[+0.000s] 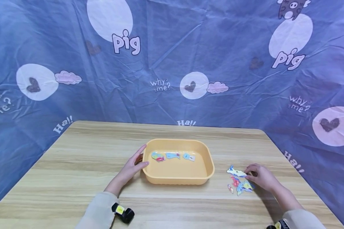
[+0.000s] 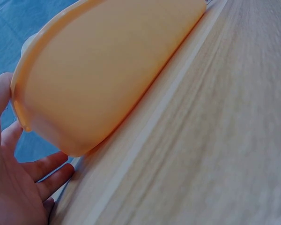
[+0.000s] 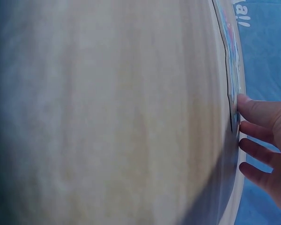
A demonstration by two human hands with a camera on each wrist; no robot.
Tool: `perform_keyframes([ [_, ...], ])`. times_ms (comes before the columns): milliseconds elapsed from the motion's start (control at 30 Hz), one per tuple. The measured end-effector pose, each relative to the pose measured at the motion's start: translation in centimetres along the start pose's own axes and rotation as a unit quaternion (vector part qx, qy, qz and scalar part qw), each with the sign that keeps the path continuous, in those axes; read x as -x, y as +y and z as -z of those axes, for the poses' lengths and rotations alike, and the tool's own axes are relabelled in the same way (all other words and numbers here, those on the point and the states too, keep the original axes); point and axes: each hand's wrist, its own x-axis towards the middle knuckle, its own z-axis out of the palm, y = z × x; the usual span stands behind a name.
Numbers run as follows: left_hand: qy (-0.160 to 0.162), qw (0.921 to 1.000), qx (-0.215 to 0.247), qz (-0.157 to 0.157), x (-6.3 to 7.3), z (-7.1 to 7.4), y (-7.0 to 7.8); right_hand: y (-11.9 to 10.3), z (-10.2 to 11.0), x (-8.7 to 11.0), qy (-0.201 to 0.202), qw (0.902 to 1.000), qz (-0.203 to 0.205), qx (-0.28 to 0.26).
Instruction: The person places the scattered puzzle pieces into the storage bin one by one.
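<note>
Blue cloth [image 1: 172, 54] reading "why me?", "pig" twice and "Ha!!" three times backs the table [image 1: 189, 205], where the left hand [image 1: 131, 168] grips one tray [image 1: 176, 170] containing three cutouts [image 1: 172, 156], and the right hand [image 1: 262, 178] pinches one pale cutout [image 1: 237, 173] right of it.

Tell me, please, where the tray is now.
In the head view, the tray stands left of the cluster of pieces, with the left hand gripping its left side.

Plain yellow-orange rounded plastic basin [image 1: 177, 181]; flat irregular pieces [image 1: 240, 187] patched blue, red, yellow; tan wood-grain counter [image 1: 89, 159]; blue white-printed cloth [image 1: 166, 41]
</note>
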Motion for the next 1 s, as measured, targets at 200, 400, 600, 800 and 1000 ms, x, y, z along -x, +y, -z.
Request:
perform_keyframes([
  [200, 0.002, 1.0, -0.003, 0.003, -0.2, -0.1, -0.1, 0.0, 0.0, 0.1, 0.008, 0.9998, 0.004, 0.016],
  [400, 0.008, 1.0, 0.0, 0.0, -0.9, 0.4, -2.0, 0.0, 0.0, 0.1, 0.016, 0.9999, 0.005, 0.001],
  [600, 0.017, 0.9998, -0.011, -0.003, -1.1, 0.6, -2.9, 0.3, -0.1, 0.4, 0.017, 0.9996, -0.001, -0.023],
  [800, 0.018, 0.9997, -0.014, -0.001, -1.0, 0.7, -2.9, 0.4, -0.2, 0.4, 0.024, 0.9993, -0.008, -0.027],
  [1000, 0.011, 0.9999, -0.01, -0.004, -1.0, 0.6, -2.7, 0.4, -0.3, 0.4, 0.044, 0.9989, 0.008, -0.015],
])
